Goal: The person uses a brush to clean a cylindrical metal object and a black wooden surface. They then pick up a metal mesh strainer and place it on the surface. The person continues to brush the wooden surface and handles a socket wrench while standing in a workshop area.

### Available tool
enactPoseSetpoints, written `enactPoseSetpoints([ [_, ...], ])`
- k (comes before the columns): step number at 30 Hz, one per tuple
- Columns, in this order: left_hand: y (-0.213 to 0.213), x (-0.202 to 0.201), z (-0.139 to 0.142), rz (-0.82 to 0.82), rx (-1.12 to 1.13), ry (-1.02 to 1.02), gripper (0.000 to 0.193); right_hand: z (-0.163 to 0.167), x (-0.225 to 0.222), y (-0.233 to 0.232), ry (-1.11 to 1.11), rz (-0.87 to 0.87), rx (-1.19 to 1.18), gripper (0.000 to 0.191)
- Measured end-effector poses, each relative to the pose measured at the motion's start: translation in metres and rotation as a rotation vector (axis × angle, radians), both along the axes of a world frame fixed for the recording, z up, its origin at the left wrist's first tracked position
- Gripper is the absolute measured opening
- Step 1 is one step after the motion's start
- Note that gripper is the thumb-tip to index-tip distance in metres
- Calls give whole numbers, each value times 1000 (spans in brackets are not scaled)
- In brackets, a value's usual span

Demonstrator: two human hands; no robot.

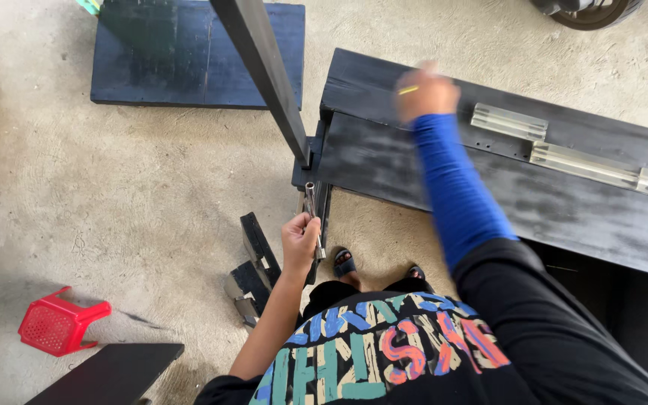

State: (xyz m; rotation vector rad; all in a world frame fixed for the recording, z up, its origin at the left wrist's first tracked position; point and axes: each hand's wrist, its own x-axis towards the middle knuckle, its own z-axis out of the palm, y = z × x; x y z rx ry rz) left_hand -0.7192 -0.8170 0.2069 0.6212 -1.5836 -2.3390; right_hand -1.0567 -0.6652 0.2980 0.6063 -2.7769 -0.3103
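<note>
Concrete floor (136, 187); left hand (299, 241) grips a metal tube (311, 217); blurred right hand (425, 91), grip unclear, needs steadying on black board (489, 187).

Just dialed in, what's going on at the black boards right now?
A person stands over a black painted wooden panel lying on a concrete floor. The left hand grips a slim metal tool near the panel's corner, beside a black upright bar. The right hand, blurred, reaches over the panel holding a small yellow item, near clear hinges lined along it. A red plastic stool lies tipped to the left.
</note>
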Motion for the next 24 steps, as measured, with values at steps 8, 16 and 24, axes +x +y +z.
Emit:
enactPoseSetpoints([
  [8, -21, 8, 6, -8, -85, -24, 27, -2, -10, -33, 3, 59, -1196, 20],
  [16, -29, 19, -4, 54, -112, -32, 30, -33, 24, -87, -623, 408, -1334, 21],
  [24, -30, 21, -8, 72, -42, -56, 29, 2, -44, -67, -808, 369, -1238, 19],
])
